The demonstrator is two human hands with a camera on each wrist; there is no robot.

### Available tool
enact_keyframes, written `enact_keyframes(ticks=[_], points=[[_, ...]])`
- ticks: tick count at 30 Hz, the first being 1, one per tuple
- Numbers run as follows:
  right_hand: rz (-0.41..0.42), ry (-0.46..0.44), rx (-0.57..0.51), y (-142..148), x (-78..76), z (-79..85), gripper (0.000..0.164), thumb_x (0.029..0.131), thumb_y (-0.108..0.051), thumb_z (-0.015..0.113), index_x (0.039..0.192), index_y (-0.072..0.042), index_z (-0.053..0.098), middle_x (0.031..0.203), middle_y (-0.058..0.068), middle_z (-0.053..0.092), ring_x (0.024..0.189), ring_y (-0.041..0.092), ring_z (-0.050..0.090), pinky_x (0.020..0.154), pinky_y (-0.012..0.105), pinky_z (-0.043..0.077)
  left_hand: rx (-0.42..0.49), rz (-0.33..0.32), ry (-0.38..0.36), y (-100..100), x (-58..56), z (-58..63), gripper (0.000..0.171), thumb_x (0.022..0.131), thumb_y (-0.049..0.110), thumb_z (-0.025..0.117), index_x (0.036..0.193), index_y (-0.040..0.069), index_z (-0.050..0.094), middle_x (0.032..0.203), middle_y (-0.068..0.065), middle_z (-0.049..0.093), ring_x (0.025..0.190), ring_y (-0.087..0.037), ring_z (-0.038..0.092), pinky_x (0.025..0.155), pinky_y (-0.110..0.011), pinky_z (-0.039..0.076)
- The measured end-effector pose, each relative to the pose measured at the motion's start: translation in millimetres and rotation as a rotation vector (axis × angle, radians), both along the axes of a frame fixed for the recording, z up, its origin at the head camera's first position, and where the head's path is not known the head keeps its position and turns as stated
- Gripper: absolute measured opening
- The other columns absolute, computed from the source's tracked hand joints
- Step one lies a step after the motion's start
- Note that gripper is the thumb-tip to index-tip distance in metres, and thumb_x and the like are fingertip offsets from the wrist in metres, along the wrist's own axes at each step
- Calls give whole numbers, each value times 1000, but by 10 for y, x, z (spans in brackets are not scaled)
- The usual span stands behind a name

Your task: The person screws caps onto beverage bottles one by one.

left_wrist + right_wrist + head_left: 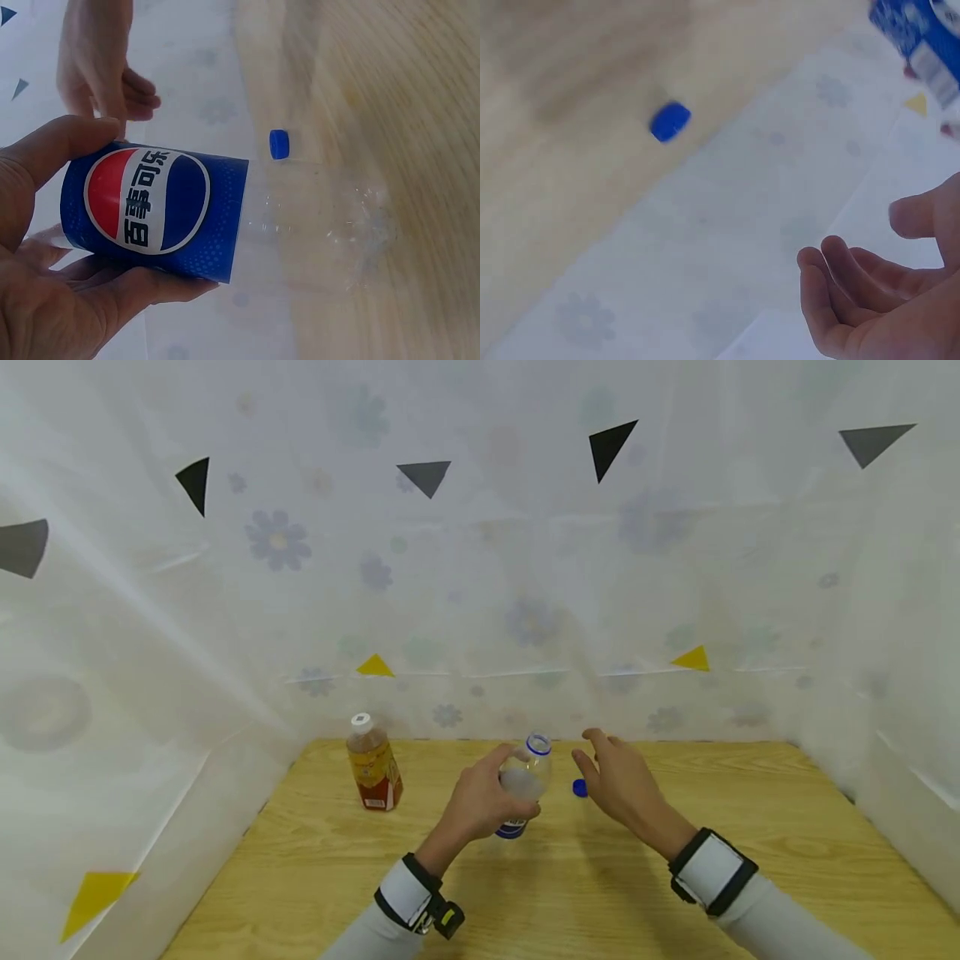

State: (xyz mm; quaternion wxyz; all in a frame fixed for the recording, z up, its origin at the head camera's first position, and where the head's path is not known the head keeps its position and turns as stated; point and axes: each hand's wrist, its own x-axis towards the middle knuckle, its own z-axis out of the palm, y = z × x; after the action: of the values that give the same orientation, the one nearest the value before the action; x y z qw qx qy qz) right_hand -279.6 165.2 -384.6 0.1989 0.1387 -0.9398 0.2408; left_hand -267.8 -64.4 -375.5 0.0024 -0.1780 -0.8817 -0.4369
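Note:
My left hand [483,797] grips a clear plastic Pepsi bottle [154,210] round its blue label, thumb on one side and fingers on the other. The bottle's neck [538,744] has no cap on it and carries a blue ring. Its see-through body shows no drink inside in the left wrist view. To the right of the bottle, my right hand [626,785] hangs above the table with loosely bent fingers [832,300] and nothing in them. A blue bottle cap [580,788] lies on the table between the bottle and the right hand.
A bottle of reddish-brown drink [375,772] with a white cap and yellow label stands at the left of the wooden table [315,868]. White flower-print sheeting [480,585] closes off the back and both sides, with several black, grey and yellow triangles on it.

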Motion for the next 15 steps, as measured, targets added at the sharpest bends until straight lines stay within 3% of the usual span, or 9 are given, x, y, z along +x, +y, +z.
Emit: enact_keyframes(ticks=[4,7,11,15], points=[[-28,33,-32,18,-218,201,38,105,-20,53,132,8,55,99,26,68,85,37,68,69,50,55,8,-18,3,2,-10,6,65,77,25,87,135,21,58,118,-18,70,100,-32,71,70,-43,59],[-46,-17,-54,15,-390,251,43,108,-23,48,136,9,51,104,29,67,90,41,67,76,54,55,-1,-19,4,-5,-22,9,64,78,25,87,135,21,58,118,-17,70,100,-31,71,71,-43,59],[-73,-130,-46,-12,-597,147,49,109,-28,44,139,11,47,115,34,65,102,48,65,88,59,53,-13,-10,1,-21,-36,7,64,77,27,87,134,21,58,119,-15,69,101,-31,70,72,-44,59],[-105,-242,14,-9,-692,-98,53,108,-31,48,134,15,48,116,36,65,99,48,67,86,57,54,-11,-12,-4,-25,-41,9,64,76,28,88,132,21,58,119,-15,69,101,-31,71,72,-44,59]])
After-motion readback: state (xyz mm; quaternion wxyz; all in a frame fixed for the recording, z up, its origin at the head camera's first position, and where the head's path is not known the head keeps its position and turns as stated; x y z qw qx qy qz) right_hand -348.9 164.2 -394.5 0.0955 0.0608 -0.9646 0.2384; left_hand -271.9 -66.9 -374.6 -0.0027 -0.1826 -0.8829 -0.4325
